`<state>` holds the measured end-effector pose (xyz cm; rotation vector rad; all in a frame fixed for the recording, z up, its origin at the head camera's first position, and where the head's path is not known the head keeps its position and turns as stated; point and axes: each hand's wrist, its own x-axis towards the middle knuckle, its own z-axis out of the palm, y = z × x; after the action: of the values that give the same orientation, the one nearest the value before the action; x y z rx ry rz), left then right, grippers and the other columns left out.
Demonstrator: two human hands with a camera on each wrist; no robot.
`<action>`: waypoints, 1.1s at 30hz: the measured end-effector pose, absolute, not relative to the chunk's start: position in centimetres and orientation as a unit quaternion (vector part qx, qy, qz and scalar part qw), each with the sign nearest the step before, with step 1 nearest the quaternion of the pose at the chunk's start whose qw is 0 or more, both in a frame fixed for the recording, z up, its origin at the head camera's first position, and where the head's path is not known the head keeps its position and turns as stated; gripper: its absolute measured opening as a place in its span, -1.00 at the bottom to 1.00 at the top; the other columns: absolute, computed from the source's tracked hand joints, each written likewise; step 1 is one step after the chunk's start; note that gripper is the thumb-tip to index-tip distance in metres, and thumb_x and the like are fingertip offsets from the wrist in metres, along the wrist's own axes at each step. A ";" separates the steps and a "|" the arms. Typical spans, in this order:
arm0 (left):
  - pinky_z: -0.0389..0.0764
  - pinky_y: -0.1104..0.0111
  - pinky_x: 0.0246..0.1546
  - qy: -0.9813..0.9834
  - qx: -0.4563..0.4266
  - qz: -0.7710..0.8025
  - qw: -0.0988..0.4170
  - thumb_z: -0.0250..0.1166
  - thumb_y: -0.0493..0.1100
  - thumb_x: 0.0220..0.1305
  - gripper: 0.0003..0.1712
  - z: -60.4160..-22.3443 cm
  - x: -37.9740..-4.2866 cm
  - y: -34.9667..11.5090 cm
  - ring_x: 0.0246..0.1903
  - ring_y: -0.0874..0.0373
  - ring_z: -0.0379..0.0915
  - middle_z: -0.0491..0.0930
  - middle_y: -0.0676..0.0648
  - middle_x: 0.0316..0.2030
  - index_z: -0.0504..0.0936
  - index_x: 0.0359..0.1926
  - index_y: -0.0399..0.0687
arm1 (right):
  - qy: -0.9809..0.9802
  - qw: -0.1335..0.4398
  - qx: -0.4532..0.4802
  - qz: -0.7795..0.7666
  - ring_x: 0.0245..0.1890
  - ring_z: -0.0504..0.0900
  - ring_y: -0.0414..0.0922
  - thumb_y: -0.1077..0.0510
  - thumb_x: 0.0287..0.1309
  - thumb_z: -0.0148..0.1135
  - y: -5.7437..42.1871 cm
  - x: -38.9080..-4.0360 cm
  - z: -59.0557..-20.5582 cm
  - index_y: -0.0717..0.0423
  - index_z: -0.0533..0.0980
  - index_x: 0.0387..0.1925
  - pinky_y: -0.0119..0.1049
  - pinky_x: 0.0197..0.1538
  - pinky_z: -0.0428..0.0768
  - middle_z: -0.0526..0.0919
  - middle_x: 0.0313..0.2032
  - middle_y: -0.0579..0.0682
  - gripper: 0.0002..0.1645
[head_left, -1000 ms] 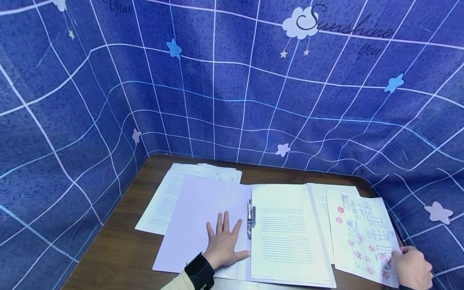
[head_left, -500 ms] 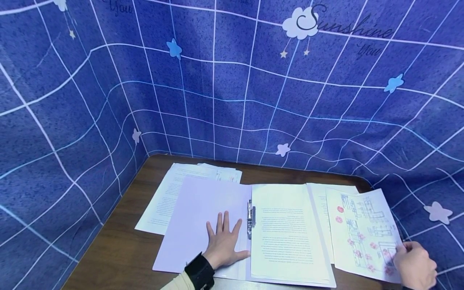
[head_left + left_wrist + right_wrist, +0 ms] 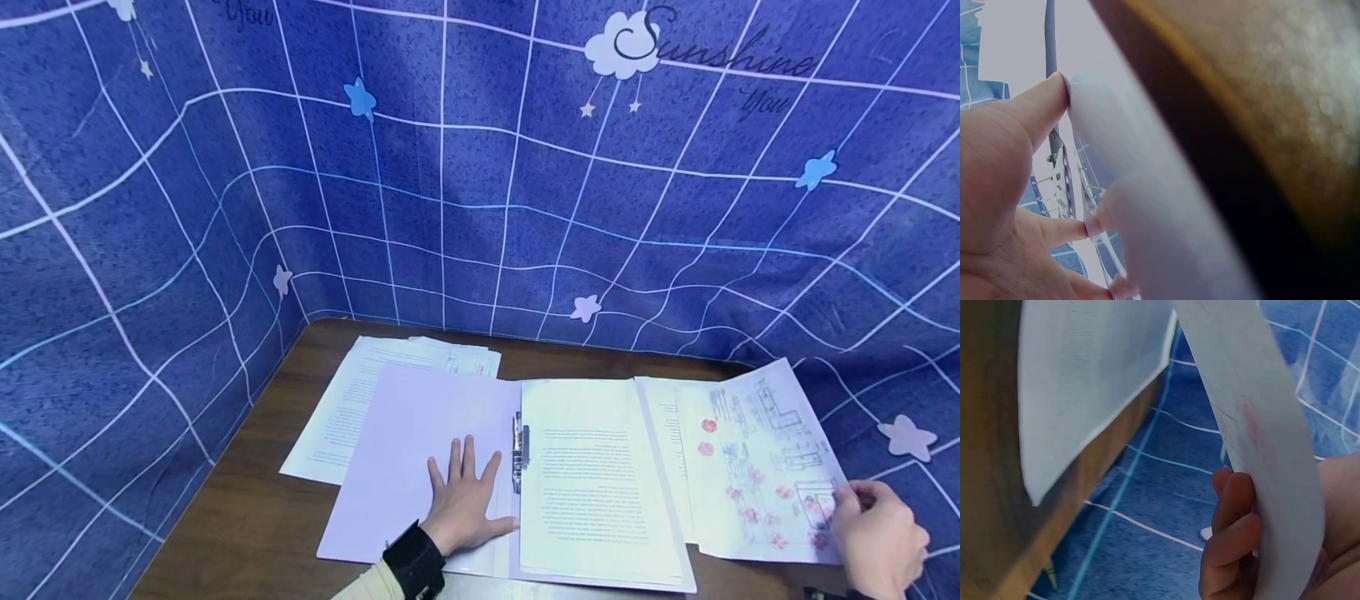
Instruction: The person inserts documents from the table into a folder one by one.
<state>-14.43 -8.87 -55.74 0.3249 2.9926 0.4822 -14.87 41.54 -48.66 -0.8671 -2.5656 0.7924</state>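
Observation:
My left hand (image 3: 461, 508) lies flat with spread fingers on the left cover of an open lilac file folder (image 3: 420, 433). In the left wrist view its thumb and fingertips touch the glossy cover. A metal clip (image 3: 517, 450) runs along the spine, and printed pages (image 3: 592, 492) lie on the folder's right side. My right hand (image 3: 877, 533) pinches the right edge of a sheet of paper (image 3: 750, 467) with line drawings and red marks. In the right wrist view this sheet (image 3: 1247, 419) bows upward between fingers and thumb, raised above another printed page (image 3: 1091, 381).
More printed sheets (image 3: 330, 417) lie partly under the folder's left cover. A page (image 3: 667, 417) sticks out between the folder and the raised sheet. The brown wooden table (image 3: 225, 508) ends at a blue gridded cloth (image 3: 480, 167) behind and at the sides.
My right hand has moved up and slightly right, lifting the drawing sheet's right edge off the table. The left hand has stayed in place on the folder.

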 end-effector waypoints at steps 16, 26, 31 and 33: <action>-0.23 -0.59 0.25 0.981 0.105 0.155 0.050 0.35 0.58 0.02 0.22 -55.9 -14.6 -9.0 0.52 -0.51 -0.29 -0.11 -0.51 0.54 0.29 0.55 0.01 | -0.883 0.255 -0.289 0.268 -0.28 0.57 0.05 0.18 0.36 0.12 41.1 -15.0 -44.7 0.36 0.56 0.08 0.06 -0.26 0.24 0.65 -0.48 0.14 -0.61; -0.20 -0.59 0.25 0.980 0.108 0.158 0.049 0.37 0.55 0.04 0.20 -55.5 -14.5 -8.9 0.52 -0.51 -0.27 -0.09 -0.51 0.54 0.31 0.54 0.00 | -0.869 0.279 -0.282 0.296 -0.54 0.05 -0.72 0.25 0.40 0.03 41.0 -14.8 -43.5 0.45 0.47 0.17 -0.49 -0.43 0.17 0.63 -0.21 0.29 -0.57; -0.20 -0.58 0.26 0.980 0.108 0.159 0.050 0.36 0.55 0.04 0.19 -55.5 -14.4 -9.0 0.52 -0.51 -0.27 -0.09 -0.52 0.54 0.31 0.54 -0.01 | -0.861 0.292 -0.277 0.310 -0.49 0.06 -0.72 0.28 0.41 -0.02 40.9 -14.9 -43.4 0.49 0.41 0.19 -0.67 -0.46 0.13 0.51 -0.05 0.48 -0.57; -0.19 -0.58 0.26 0.980 0.107 0.159 0.049 0.36 0.55 0.04 0.20 -55.5 -14.4 -9.0 0.52 -0.52 -0.27 -0.09 -0.52 0.54 0.31 0.54 -0.01 | -0.861 0.287 -0.282 0.312 -0.48 0.05 -0.72 0.27 0.42 -0.04 40.8 -15.0 -43.3 0.50 0.39 0.21 -0.66 -0.46 0.12 0.50 -0.03 0.48 -0.55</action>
<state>-14.35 -9.03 -55.49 0.3271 2.9870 0.4834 -14.95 40.78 -43.33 -0.7521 -2.2994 0.8342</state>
